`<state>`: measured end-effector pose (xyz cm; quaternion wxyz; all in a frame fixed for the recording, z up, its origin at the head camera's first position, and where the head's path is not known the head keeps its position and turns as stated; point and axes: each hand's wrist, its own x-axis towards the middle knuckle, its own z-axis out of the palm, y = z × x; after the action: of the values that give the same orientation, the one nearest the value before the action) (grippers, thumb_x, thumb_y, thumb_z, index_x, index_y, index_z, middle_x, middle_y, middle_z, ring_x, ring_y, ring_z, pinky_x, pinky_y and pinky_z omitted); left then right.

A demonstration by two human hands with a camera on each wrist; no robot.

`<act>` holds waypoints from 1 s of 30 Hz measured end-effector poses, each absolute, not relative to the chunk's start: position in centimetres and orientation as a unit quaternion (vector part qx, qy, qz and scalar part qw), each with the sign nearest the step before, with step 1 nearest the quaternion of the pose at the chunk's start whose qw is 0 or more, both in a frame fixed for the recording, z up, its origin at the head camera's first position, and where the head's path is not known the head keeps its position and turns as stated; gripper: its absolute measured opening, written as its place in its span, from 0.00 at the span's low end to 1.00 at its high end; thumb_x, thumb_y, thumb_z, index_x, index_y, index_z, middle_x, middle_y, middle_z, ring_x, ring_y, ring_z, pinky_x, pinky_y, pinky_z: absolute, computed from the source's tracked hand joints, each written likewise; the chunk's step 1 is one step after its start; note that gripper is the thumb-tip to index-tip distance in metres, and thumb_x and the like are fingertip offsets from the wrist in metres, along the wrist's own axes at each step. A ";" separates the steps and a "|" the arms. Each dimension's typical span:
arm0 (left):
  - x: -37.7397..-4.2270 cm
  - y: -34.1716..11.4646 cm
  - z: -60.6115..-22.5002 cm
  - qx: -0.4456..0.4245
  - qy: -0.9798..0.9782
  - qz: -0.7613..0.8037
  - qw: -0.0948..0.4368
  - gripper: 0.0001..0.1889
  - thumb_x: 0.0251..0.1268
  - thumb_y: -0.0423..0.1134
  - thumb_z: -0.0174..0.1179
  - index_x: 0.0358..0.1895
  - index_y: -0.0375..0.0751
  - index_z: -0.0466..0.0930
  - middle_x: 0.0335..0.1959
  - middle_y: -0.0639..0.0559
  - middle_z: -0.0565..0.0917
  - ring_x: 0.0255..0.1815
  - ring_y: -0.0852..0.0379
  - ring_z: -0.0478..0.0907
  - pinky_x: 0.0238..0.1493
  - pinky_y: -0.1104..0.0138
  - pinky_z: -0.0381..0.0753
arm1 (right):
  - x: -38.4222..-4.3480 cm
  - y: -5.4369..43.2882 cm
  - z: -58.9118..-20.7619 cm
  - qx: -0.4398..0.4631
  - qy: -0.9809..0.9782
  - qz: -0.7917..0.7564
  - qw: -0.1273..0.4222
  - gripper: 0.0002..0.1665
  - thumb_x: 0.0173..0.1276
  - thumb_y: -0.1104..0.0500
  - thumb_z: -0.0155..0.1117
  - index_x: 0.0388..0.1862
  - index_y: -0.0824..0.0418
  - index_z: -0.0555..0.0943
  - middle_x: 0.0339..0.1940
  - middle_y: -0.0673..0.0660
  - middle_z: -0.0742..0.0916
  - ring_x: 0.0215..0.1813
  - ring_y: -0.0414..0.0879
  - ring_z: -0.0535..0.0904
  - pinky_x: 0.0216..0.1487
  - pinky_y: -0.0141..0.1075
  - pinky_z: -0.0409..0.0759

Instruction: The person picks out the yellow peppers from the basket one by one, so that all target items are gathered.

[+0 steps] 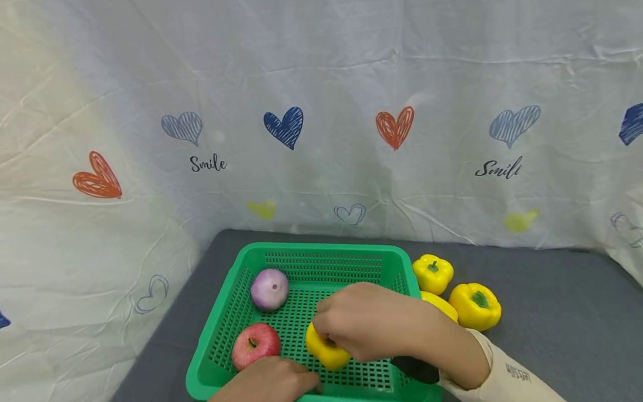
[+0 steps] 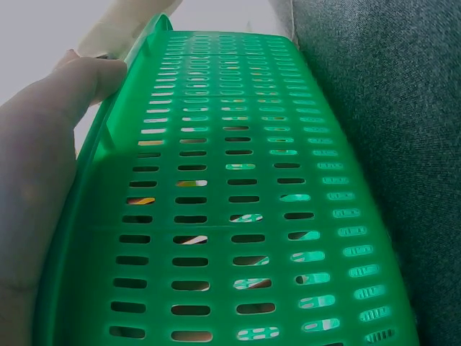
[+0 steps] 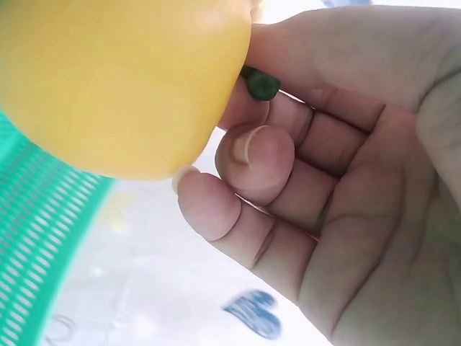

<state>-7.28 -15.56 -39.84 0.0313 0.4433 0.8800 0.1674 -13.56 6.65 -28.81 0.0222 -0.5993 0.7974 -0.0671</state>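
In the head view my right hand (image 1: 366,321) reaches into a green plastic basket (image 1: 326,247) and holds a yellow bell pepper (image 1: 324,353) over the slotted floor. The right wrist view shows the bell pepper (image 3: 119,83) at the fingertips, its green stem (image 3: 263,85) poking out beside the thumb. My left hand (image 1: 273,382) grips the basket's near rim, and the left wrist view has its thumb (image 2: 108,78) on the rim above the slotted outer wall (image 2: 216,209). Inside the basket, a red apple (image 1: 256,346) lies front left, with a purple onion (image 1: 269,289) behind it.
Two yellow bell peppers (image 1: 474,307) stand on the dark grey table (image 1: 562,312) right of the basket. Another yellow item (image 1: 439,304) there is partly hidden by my right forearm. A white heart-printed sheet (image 1: 341,84) hangs behind and along the left.
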 end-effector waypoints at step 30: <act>-7.6 -15.8 -39.7 0.466 0.869 0.165 0.037 0.21 0.71 0.63 0.52 0.38 0.52 0.84 0.33 0.70 0.80 0.33 0.78 0.71 0.36 0.81 0.72 | -10.0 18.3 -27.2 -0.560 0.779 -0.203 -0.196 0.14 0.83 0.50 0.45 0.42 0.44 0.79 0.36 0.33 0.71 0.36 0.27 0.67 0.40 0.17 0.66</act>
<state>-7.57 -15.76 -39.73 0.0366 0.4658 0.8685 0.1654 -10.03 18.28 -27.20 -0.1963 -0.5596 0.7792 -0.2028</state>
